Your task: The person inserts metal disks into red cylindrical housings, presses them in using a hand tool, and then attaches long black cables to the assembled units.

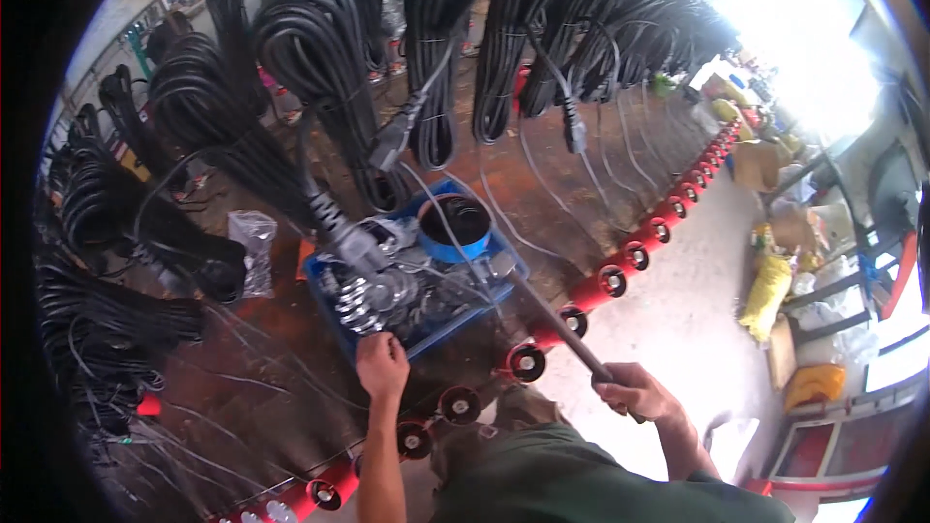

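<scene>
Far left: bundled black cables (107, 203) crowd your side of the brown tabletop (523, 189), with a clear plastic bag (256, 257) lying short of the blue tray (334, 318).

Left hand (383, 366): at the tray's near edge, fingers curled inward. Can't tell whether they pinch anything. Silver metal parts (356, 306) lie inside the tray, just beyond your fingertips and slightly left; this hand is clearly the nearer one to them. A thick black plug (341, 230) hangs across the tray's far left side.

Tray's far right part: a blue ring (453, 250), dark inside, sits among the loose pieces.

Next, the hammer-like tool (556, 320). Its head reaches the tray's right side, away from you and to the left of your right hand (632, 391). Long axis slants from that fist toward the tray, crossing the row of red cylinders (593, 288) in your view. Contact at the head: can't tell.

Right hand: wrapped firmly around the tool's handle, low down, out past the table edge.

Far right: a yellow sack (766, 286), well apart from both hands.
</scene>
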`<state>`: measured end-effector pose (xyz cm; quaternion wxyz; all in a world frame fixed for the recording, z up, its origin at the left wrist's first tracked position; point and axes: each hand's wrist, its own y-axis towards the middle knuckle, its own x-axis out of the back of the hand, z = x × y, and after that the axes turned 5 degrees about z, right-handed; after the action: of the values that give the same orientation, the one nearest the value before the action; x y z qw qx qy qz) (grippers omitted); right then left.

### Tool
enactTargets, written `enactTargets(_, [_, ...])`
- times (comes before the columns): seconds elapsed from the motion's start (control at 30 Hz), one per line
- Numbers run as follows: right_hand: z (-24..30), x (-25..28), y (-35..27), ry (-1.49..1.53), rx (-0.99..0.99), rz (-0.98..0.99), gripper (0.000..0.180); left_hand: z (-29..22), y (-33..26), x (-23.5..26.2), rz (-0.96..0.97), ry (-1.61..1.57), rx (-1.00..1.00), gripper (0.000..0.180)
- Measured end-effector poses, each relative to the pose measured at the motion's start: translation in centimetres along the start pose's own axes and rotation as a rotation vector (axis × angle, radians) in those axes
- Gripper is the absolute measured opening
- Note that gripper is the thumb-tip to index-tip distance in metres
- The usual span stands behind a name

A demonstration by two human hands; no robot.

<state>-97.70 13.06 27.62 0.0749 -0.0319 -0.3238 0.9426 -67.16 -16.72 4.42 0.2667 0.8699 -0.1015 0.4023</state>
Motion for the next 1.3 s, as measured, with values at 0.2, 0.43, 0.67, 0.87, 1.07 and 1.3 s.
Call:
enactTargets(0.2, [0.2,9.0,3.1,-0.881,-0.004,-0.612,0.033,-0.6,0.8,-0.5,-0.001,-0.011,0.025,0.01])
enactTargets(0.43, [-5.1,11.8,8.4,-0.708,-0.056,-0.366,0.032,-0.8,1.9,2.6,0.108,0.174,0.044,0.024])
enactTargets(0.67, [-11.4,14.7,11.1,-0.16,-0.127,-0.232,0.018,-2.9,2.8,4.8,0.298,0.438,0.283,0.039])
enactTargets(0.87, [-14.5,14.7,13.9,-0.167,0.034,-0.176,0.034,-4.1,4.2,3.5,0.397,0.502,0.478,0.042])
enactTargets(1.07, [-5.4,13.2,11.0,0.072,0.201,-0.081,0.054,-6.2,5.8,1.6,0.428,0.645,0.734,0.085])
enactTargets(1.3, [3.5,9.7,12.1,-0.558,0.43,-0.133,0.05,-4.6,5.7,0.7,0.357,0.614,0.636,0.065])
